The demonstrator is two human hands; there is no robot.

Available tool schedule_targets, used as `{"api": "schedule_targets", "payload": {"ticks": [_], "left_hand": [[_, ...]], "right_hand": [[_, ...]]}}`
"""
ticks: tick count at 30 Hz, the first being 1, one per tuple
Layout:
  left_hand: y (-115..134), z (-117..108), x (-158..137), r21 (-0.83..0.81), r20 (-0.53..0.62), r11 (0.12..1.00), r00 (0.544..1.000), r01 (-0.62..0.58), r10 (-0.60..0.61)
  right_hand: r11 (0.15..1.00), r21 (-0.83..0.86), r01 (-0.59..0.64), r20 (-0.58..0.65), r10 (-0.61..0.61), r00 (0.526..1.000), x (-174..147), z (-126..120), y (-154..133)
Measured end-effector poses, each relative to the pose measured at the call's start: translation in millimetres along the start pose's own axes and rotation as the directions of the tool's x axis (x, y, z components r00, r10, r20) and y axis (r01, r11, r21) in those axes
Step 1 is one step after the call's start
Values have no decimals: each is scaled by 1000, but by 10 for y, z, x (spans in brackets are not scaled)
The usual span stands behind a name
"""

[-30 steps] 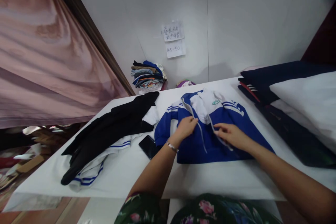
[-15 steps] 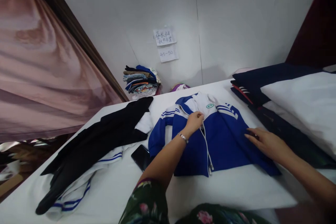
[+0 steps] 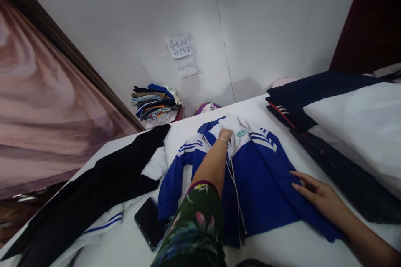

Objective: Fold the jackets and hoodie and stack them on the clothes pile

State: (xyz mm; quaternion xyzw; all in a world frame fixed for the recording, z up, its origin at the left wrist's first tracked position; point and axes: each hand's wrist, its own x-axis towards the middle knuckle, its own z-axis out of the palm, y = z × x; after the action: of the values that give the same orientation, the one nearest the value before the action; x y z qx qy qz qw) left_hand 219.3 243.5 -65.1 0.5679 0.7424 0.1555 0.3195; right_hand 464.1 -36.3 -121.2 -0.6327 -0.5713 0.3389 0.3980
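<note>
Touching a blue-and-white jacket (image 3: 265, 192) stretched lengthwise toward the wall (image 3: 269, 21), collar (image 3: 210, 128) farthest, with right hand (image 3: 318, 192) unclenched, left hand (image 3: 225, 134) in grip impossible to tell.

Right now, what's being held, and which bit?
The left hand is at the jacket collar, but whether it's gripping is unclear. The right hand, open at the sleeve, holds nothing.

Head-worn, facing forward-down, seemingly tilted.

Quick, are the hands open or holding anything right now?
Left hand: at the blue jacket; whether it grips cannot be told.
Right hand: open, at the jacket's sleeve.
</note>
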Motion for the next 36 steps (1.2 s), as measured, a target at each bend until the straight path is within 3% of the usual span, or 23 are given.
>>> {"api": "schedule_targets", "payload": {"ticks": [4, 8, 12, 15, 18, 22, 24, 26, 29, 30, 31, 33, 34, 36], "left_hand": [[-42, -72, 159, 45, -115, 995, 988, -94, 99], [-199, -124, 216, 115, -170, 987, 977, -108, 127], [-247, -123, 141, 148, -203, 981, 968, -122, 151], [-155, -135, 10, 138, -230, 971, 947, -196, 224], [-1, -95, -196, 83, -171, 953, 938, -293, 303], [170, 112, -625, -58, 85, 941, 938, -333, 337], [197, 223, -882, -157, 246, 946, 916, -284, 316], [179, 302, -1122, -293, 435, 947, 863, -135, 257], [96, 369, -1386, -440, 664, 885, 718, 149, 209], [61, 386, -1442, -467, 683, 862, 699, 196, 211], [27, 400, -1484, -501, 675, 837, 705, 221, 218], [-37, 416, -1536, -596, 596, 767, 771, 238, 224], [-64, 415, -1553, -652, 542, 719, 811, 240, 221], [-107, 392, -1583, -746, 483, 608, 849, 271, 213]], "right_hand": [[999, 45, 20, -60, -17, 998, -54, 4, -103], [998, 58, 39, -41, -36, 998, -73, 9, -151], [997, 59, 46, -6, -45, 999, -64, 17, -162], [997, 71, 35, -26, -33, 999, -66, 26, -168], [996, 79, 26, -43, -23, 999, -68, 25, -211], [996, 24, 89, -91, -86, 992, -49, -28, -396], [991, -31, 134, -121, -137, 983, -39, -60, -535], [982, -70, 176, -114, -183, 976, -41, -56, -677], [958, -41, 284, 99, -279, 955, -92, 49, -836], [945, -17, 327, 208, -317, 926, -120, 102, -863], [930, 5, 367, 301, -352, 887, -150, 155, -874], [903, 37, 427, 378, -408, 831, -205, 232, -845], [898, 42, 438, 347, -424, 836, -225, 249, -808], [909, 29, 415, 181, -413, 893, -245, 239, -699]]}}
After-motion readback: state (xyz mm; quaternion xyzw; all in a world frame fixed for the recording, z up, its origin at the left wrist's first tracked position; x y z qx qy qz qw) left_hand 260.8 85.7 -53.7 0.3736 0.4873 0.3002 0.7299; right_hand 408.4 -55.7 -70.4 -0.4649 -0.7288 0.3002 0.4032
